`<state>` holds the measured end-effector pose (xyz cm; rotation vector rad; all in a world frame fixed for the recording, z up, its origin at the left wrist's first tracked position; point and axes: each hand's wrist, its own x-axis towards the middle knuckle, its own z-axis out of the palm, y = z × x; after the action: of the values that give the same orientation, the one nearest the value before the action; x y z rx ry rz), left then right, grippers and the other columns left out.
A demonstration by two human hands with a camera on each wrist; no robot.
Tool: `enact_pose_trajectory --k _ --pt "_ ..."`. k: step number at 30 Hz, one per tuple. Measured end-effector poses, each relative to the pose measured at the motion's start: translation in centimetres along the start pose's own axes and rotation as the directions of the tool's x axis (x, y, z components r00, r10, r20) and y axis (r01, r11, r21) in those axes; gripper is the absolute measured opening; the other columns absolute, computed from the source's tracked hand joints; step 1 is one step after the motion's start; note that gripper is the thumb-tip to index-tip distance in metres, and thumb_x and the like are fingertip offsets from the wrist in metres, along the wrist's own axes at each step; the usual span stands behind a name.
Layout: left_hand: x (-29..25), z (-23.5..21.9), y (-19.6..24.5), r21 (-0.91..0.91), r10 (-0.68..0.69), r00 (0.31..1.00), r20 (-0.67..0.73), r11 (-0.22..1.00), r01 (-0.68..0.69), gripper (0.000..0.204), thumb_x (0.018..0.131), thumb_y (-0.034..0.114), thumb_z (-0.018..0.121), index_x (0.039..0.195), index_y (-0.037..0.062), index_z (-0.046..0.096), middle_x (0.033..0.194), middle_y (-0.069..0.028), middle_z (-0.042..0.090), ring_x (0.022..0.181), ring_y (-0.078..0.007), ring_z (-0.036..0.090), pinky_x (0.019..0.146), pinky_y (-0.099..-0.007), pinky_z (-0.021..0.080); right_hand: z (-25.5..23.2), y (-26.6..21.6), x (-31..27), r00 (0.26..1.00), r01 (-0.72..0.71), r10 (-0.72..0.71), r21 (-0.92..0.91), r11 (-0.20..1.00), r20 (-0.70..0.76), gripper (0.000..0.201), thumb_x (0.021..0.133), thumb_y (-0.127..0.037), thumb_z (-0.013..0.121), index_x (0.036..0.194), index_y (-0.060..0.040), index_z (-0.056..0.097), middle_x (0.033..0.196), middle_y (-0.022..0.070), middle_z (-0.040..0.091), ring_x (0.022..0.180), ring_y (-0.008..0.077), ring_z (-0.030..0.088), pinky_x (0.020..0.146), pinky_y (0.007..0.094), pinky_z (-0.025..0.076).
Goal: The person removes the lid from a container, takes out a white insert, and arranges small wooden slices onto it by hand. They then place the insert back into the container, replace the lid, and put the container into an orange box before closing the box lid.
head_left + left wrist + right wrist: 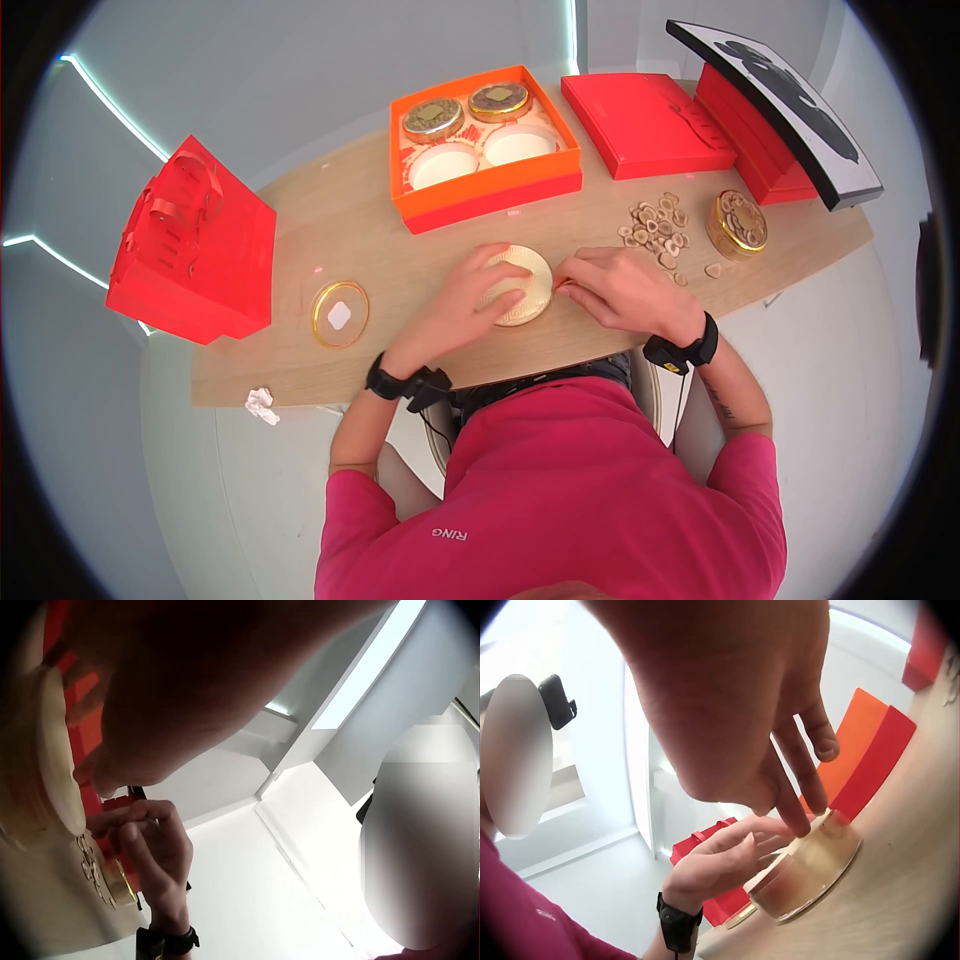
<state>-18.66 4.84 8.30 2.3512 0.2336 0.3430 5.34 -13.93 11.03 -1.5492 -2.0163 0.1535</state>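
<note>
Orange box [492,193] holds two tins [434,119]; left grip [457,308], fingers spread, touches a round container [538,280]; right grip [632,287] at its edge, whether pinching I cannot tell.

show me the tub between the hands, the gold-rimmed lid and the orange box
tub [530,284]: head view, on its pale round top
lid [340,315]: head view, on the white patch at its middle
orange box [490,185]: head view, on its front wall
</note>
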Motion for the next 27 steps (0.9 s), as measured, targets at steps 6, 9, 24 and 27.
enact_pose_trajectory --k 6,9,24,27 --pt "-1.5 -3.7 2.5 0.063 -0.092 0.994 -0.063 0.993 0.096 0.045 0.102 0.023 0.083 0.145 0.0101 0.075 0.163 -0.0159 0.062 0.157 -0.0382 0.051 0.128 -0.0483 0.045 1.3 -0.1 0.6 0.994 0.075 -0.069 0.073 0.995 -0.084 0.016 0.105 -0.011 0.073 0.117 -0.0027 0.069 0.116 0.0195 0.075 0.111 0.0437 0.072 0.098 0.0527 0.058" --pt "-1.7 -2.7 1.6 0.201 -0.089 0.995 -0.032 0.975 0.094 0.047 0.099 0.025 0.086 0.142 0.0089 0.076 0.162 -0.0152 0.062 0.154 -0.0372 0.054 0.127 -0.0477 0.046 1.7 -0.3 0.9 0.989 0.116 -0.111 0.048 0.992 -0.094 0.015 0.105 -0.010 0.073 0.117 -0.0025 0.069 0.126 0.0191 0.074 0.119 0.0433 0.071 0.104 0.0528 0.057" --pt "-0.8 -0.8 2.5 0.343 -0.042 0.994 -0.103 0.936 0.075 0.059 0.092 0.043 0.092 0.131 0.0049 0.069 0.158 -0.0281 0.057 0.150 -0.0455 0.051 0.125 -0.0542 0.043 2.3 0.4 0.4 0.999 0.009 -0.003 0.114 0.993 -0.052 0.016 0.106 -0.011 0.071 0.119 -0.0020 0.069 0.115 0.0186 0.071 0.110 0.0438 0.070 0.095 0.0519 0.058" --pt "-0.7 -0.7 2.0 0.353 -0.062 0.993 -0.103 0.931 0.094 0.057 0.091 0.037 0.093 0.132 0.0070 0.068 0.164 -0.0238 0.055 0.151 -0.0466 0.051 0.126 -0.0532 0.045 2.5 0.7 0.4 0.998 0.018 -0.012 0.115 0.993 -0.057 0.015 0.106 -0.011 0.071 0.118 -0.0022 0.069 0.112 0.0189 0.071 0.107 0.0443 0.070 0.093 0.0526 0.058"
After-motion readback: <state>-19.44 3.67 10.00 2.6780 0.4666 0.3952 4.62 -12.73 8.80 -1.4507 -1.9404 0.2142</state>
